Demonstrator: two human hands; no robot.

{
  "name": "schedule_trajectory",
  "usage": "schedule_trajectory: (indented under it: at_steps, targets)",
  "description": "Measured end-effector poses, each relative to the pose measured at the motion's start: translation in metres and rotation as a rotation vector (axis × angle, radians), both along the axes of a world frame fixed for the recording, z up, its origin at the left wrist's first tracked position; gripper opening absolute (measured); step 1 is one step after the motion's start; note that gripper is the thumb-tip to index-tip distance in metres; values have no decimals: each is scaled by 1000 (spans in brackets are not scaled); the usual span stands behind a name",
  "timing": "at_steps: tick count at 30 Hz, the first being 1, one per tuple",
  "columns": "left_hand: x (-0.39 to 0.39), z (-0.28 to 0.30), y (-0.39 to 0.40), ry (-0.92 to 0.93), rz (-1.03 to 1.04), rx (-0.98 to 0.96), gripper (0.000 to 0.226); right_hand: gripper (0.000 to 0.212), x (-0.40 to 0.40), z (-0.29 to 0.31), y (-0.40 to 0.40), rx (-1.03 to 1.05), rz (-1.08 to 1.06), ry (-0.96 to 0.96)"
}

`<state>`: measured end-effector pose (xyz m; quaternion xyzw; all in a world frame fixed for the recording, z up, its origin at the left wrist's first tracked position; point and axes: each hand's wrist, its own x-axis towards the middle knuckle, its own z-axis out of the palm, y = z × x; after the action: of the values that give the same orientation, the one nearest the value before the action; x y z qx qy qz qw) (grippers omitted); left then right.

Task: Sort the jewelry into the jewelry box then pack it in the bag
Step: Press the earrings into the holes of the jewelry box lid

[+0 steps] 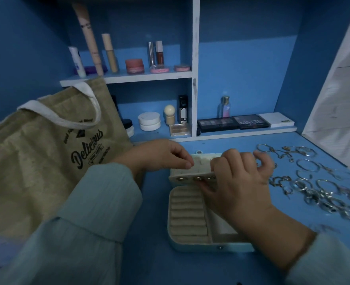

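**Both hands on the flap of the open jewelry box**

The blue tabotop [153, 264] fills the lower part of my view, backed by blue shelves [128, 77] with a white upright between them; the shelves carry tubes, jars and flat makeup palettes [233, 122].

My bag [36, 161], a beige tote with white handles and the word "Delicious" printed in black, lies slumped on the left, its top edge leaning against the lower shelf.

My jewelry box [190, 246] sits in the middle of the tabletop with its lid thrown back. In the base I see a ribbed ring-roll section on the left and an open compartment beside it, partly hidden by my right wrist.

My left hand [159, 155] reaches in from the left in a pale green sleeve, its curled fingertips pinching the cream flap [190, 173] that stands out from the lid, a strip with round metal snaps along its lower edge. My right hand [238, 177] grips the same flap at its right end, fingers curled over the top and thumb underneath.

The jewelry [314, 182] lies loose on the tabletop to the right of the box: thin bangles, hoops, chains and a cluster of silver rings spread toward the near right edge. None of it is in the box that I can see.
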<state>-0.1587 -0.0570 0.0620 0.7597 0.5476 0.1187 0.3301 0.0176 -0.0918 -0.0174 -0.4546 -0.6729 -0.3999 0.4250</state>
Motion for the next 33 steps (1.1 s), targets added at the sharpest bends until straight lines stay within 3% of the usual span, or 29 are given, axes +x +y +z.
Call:
schedule_trajectory:
  at_steps: [7, 20, 33]
  targets:
    - [11, 2, 5, 235, -137, 36, 12, 36, 0, -4, -1, 5, 3, -12]
    - [11, 1, 10, 182, -141, -58, 9, 38, 0, -5, -1, -24, -14, -29]
    - [15, 3, 20, 256, -204, -160, 13, 38, 0, -5, -1, -18, -25, -31]
